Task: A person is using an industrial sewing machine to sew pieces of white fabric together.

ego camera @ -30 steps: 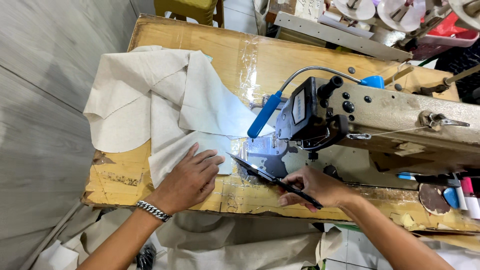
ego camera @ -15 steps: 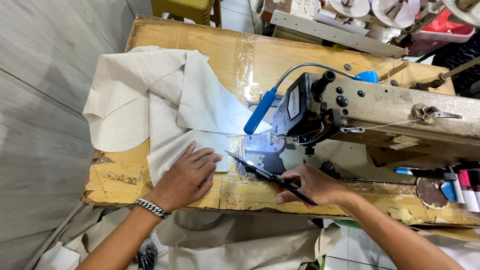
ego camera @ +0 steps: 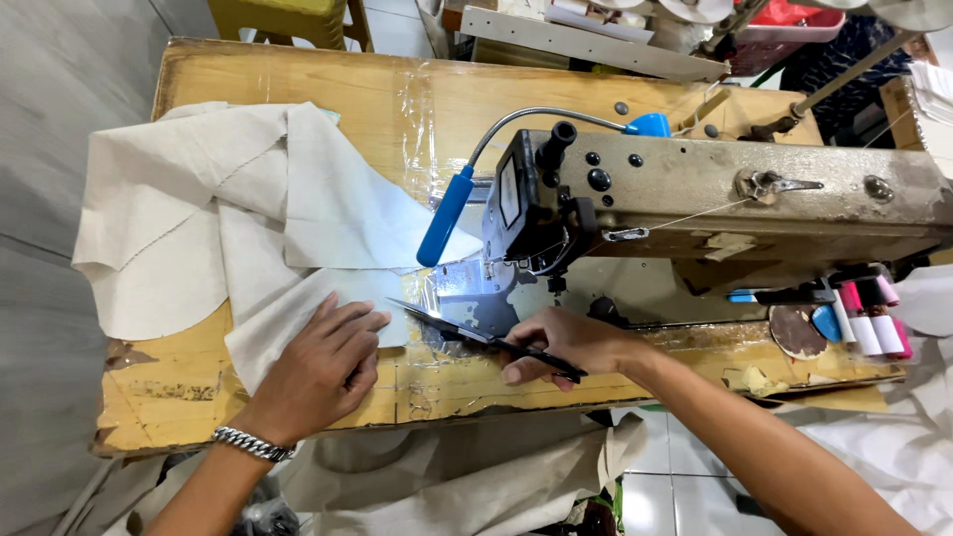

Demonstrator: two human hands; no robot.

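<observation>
There is a single view, taken from the person's head and looking steeply down, almost from straight above, onto the wooden surface [ego camera: 298, 99]. It faces away from the body: both forearms enter from the bottom edge, the left hand [ego camera: 320, 365] at lower left and the right hand [ego camera: 566, 342] near the middle. The camera sits close (about an arm's reach above the work), so the sewing machine [ego camera: 715, 199] fills the right half and the pale cloth [ego camera: 228, 218] the left. The grey floor shows along the left edge, shelves and clutter along the top. No second view shares the scene.
</observation>
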